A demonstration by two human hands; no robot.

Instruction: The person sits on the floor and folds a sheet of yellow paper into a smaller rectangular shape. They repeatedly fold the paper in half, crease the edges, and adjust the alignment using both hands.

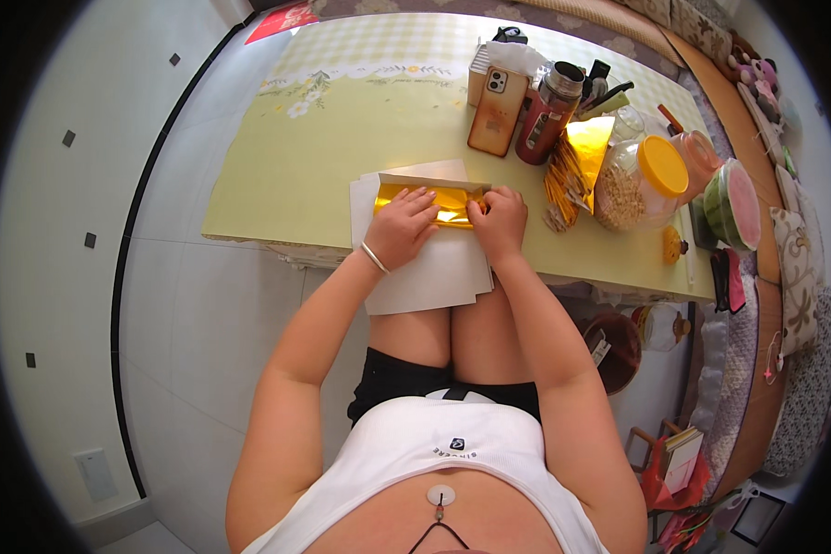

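A sheet of shiny gold foil paper (451, 198) with a pale folded upper edge lies on white paper sheets (431, 277) at the table's near edge. The white sheets hang over that edge toward my thighs. My left hand (405, 222) rests flat on the left part of the foil, fingers stretched out and pressing it down. At the right end, my right hand (500, 222) has its fingers curled, with thumb and fingertips pinching the foil. The foil there looks bent or rolled, and my fingers partly hide it.
Right of my hands stand a phone (499, 111) leaning upright, a dark red thermos (550, 113), a stack of gold folded foil pieces (571, 175), a yellow-lidded jar (623, 185) and a cut watermelon (731, 205). A pale green tablecloth (342, 138) covers the table. A brown bin (612, 351) stands below.
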